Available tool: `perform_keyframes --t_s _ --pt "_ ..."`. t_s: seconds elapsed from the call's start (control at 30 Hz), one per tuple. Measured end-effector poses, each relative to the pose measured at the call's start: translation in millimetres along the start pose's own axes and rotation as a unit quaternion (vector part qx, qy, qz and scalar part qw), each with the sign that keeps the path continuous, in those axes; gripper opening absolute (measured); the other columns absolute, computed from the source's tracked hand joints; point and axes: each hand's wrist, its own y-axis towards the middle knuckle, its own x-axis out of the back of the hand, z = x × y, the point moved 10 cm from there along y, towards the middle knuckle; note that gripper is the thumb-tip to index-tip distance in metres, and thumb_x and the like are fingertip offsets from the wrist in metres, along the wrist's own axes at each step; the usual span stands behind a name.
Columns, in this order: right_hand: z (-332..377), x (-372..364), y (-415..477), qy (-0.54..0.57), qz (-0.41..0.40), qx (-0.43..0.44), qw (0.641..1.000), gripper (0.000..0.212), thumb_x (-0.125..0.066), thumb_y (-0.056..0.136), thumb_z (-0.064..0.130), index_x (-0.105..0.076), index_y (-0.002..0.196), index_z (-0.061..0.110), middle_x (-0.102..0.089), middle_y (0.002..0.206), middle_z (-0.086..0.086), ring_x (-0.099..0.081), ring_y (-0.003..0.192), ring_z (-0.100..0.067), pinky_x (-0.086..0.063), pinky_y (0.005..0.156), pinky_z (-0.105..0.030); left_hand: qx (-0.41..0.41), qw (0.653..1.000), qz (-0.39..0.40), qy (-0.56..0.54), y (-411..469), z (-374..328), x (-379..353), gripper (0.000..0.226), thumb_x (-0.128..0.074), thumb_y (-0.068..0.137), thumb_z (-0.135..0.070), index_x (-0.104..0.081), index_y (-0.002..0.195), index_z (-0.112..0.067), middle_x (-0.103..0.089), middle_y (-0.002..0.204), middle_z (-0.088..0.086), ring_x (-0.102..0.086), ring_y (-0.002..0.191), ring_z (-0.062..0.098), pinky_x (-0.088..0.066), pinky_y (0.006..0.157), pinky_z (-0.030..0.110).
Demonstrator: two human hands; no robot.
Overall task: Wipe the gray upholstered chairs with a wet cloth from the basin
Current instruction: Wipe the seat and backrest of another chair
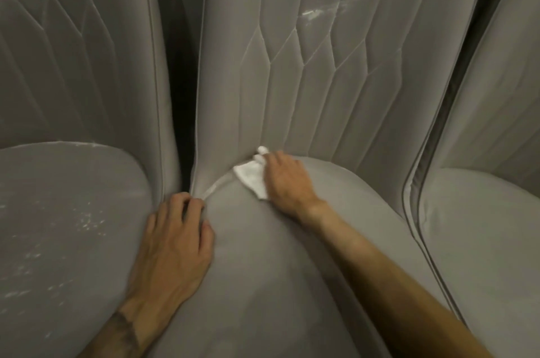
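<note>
Three gray upholstered chairs stand side by side, and both hands work on the middle chair point(263, 284). The right hand point(287, 182) reaches to the crease where the seat meets the stitched backrest point(292, 79), its fingers curled over a white cloth point(251, 179) and pressing it into that crease; a small tuft of cloth pokes out above the fingertips. The left hand point(175, 243) lies palm-down on the seat's left edge, fingers loosely bent and holding nothing, its tips at the piping beside the dark gap to the left chair point(58, 211). The right chair point(482, 226) stands just beside.
</note>
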Motion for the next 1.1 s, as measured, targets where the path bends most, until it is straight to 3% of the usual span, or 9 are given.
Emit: perform_keyframes --t_s 0.17,0.23,0.37,0.47,0.67,0.8,0.93,1.0,1.1 --pt "-108 9 -32 -0.032 -0.018 -0.211 0.977 0.032 -0.04 0.101 0.022 -0.048 0.13 0.013 -0.052 0.127 -0.01 -0.049 0.115 -0.033 -0.036 0.092 -0.042 0.012 1.0 0.003 0.001 0 1 -1 0.023 -0.044 0.095 -0.031 -0.056 0.11 -0.019 -0.05 0.119 0.007 -0.054 0.094 0.03 -0.044 0.082 0.046" --pt "-76 4 -18 -0.015 -0.033 -0.209 0.977 0.031 -0.042 0.099 0.02 -0.05 0.127 0.009 -0.053 0.125 -0.013 -0.05 0.114 -0.035 -0.035 0.092 -0.041 0.012 1.0 0.003 0.003 0 0 -1 0.022 -0.044 0.094 -0.031 -0.055 0.11 -0.019 -0.05 0.119 0.007 -0.053 0.095 0.03 -0.044 0.083 0.047" --pt "35 -14 11 0.022 -0.051 -0.074 0.996 0.039 -0.038 0.102 0.029 -0.048 0.134 0.009 -0.057 0.122 -0.012 -0.052 0.114 -0.034 -0.036 0.094 -0.043 0.007 1.0 0.0 0.007 0 1 -3 0.023 -0.044 0.094 -0.031 -0.055 0.111 -0.019 -0.05 0.119 0.007 -0.052 0.098 0.028 -0.044 0.083 0.045" --pt "25 -8 0 0.011 -0.023 -0.021 0.999 0.039 -0.04 0.1 0.023 -0.045 0.137 0.01 -0.054 0.124 -0.01 -0.05 0.115 -0.032 -0.036 0.092 -0.041 -0.001 1.0 -0.003 0.0 -1 1 -4 0.024 -0.043 0.095 -0.032 -0.054 0.112 -0.018 -0.049 0.119 0.007 -0.052 0.099 0.028 -0.044 0.085 0.046" --pt "-136 26 -78 -0.063 -0.036 -0.237 0.969 0.027 -0.038 0.1 0.016 -0.049 0.124 0.008 -0.053 0.122 -0.014 -0.052 0.11 -0.036 -0.04 0.088 -0.045 -0.001 1.0 0.002 0.003 -2 -1 -2 0.024 -0.043 0.095 -0.031 -0.055 0.112 -0.017 -0.048 0.119 0.008 -0.052 0.098 0.031 -0.042 0.085 0.047" --pt "-132 22 -76 0.0 -0.065 -0.281 0.957 0.026 -0.042 0.098 0.009 -0.054 0.12 0.002 -0.055 0.12 -0.021 -0.052 0.108 -0.04 -0.038 0.088 -0.047 0.015 1.0 0.007 0.007 -3 -4 3 0.023 -0.045 0.094 -0.028 -0.057 0.109 -0.015 -0.051 0.118 0.01 -0.055 0.097 0.034 -0.045 0.085 0.05" --pt "-26 -1 -4 0.04 -0.042 -0.155 0.986 0.035 -0.037 0.103 0.021 -0.048 0.132 0.005 -0.053 0.128 -0.016 -0.049 0.118 -0.034 -0.03 0.098 -0.04 0.02 1.0 0.013 0.001 -1 -6 6 0.022 -0.044 0.095 -0.026 -0.058 0.108 -0.014 -0.053 0.116 0.011 -0.055 0.097 0.033 -0.048 0.085 0.05" --pt "41 -6 0 0.063 -0.051 -0.064 0.995 0.047 -0.031 0.105 0.029 -0.042 0.141 0.002 -0.054 0.128 -0.017 -0.05 0.118 -0.036 -0.032 0.1 -0.043 0.027 1.0 0.012 -0.007 -2 -6 6 0.021 -0.044 0.095 -0.024 -0.058 0.107 -0.013 -0.054 0.113 0.011 -0.056 0.095 0.032 -0.049 0.084 0.049" --pt "102 0 -30 0.094 -0.049 0.075 0.992 0.043 -0.039 0.104 0.027 -0.048 0.136 -0.001 -0.059 0.117 -0.017 -0.056 0.105 -0.038 -0.039 0.092 -0.046 0.053 0.996 0.004 -0.07 -3 0 7 0.026 -0.036 0.098 -0.027 -0.056 0.1 -0.01 -0.05 0.099 0.006 -0.05 0.082 0.023 -0.036 0.078 0.029"
